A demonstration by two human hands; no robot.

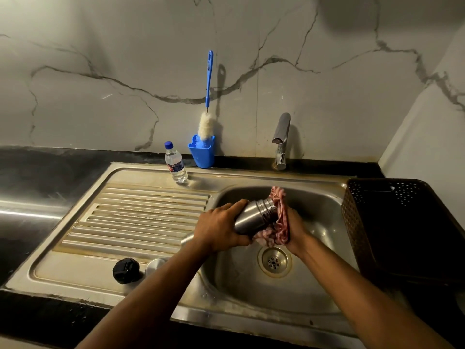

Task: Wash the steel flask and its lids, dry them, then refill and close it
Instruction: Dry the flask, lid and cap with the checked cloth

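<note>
Head view: left hand [221,226] grips the flask [254,217] over the sink [324,205]; right hand [295,229] clutches a cloth [280,217] against its mouth.

One uncapped cylindrical steel flask [254,217] is in view, with two lids on the drainboard: one round black plastic cap [125,270] and one small round steel cap [155,265]. There is one red-and-white striped cloth [280,222], one clear plastic water bottle with a blue cap [175,162], one blue-handled bottle brush with white bristles [207,96] and one blue plastic holder cup [202,153]. One chrome tap [281,139], one stainless-steel sink basin [324,207] and one dark brown perforated plastic basket [352,222] complete the count, along with two hands.
</note>
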